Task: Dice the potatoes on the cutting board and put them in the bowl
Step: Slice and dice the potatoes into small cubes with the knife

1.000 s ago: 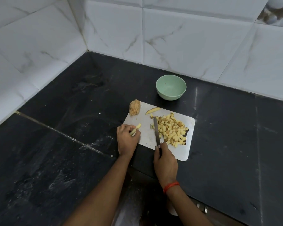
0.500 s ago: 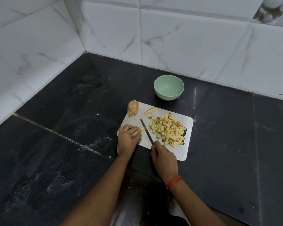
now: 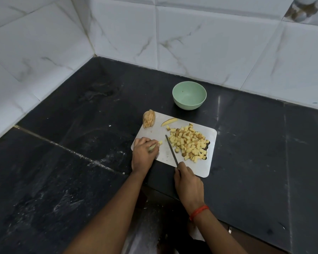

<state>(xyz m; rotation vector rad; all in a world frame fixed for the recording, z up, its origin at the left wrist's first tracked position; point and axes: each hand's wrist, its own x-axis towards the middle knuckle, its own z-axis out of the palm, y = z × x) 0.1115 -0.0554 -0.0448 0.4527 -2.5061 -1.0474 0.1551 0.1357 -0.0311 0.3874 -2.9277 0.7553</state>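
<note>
My left hand (image 3: 143,153) pinches a potato strip (image 3: 155,146); my right hand (image 3: 188,184) grips the knife (image 3: 171,151), tip toward 11 o'clock. I should feed it slowly and cut even cubes.

Knife handle: buried in the right grip (image 3: 188,182); only the blade of the knife (image 3: 172,152) shows.
Potato strip: the potato strip (image 3: 160,143) lies under the curled fingers of the left grip (image 3: 144,153); just its pale tip pokes out.
Cutting board: the left grip covers the near-left corner of the cutting board (image 3: 154,131); the diced pile (image 3: 189,142) partly hides the slot at its right end.
Forearms: both run off the bottom edge.
Bowl: a dark speck inside the bowl (image 3: 189,95) is too small to tell.
Patterned tile: the patterned tile (image 3: 301,10) is cut off by the top-right corner and blurred.
Below the surface (image 3: 62,180): the shapes between the arms are too blurred to tell.
</note>
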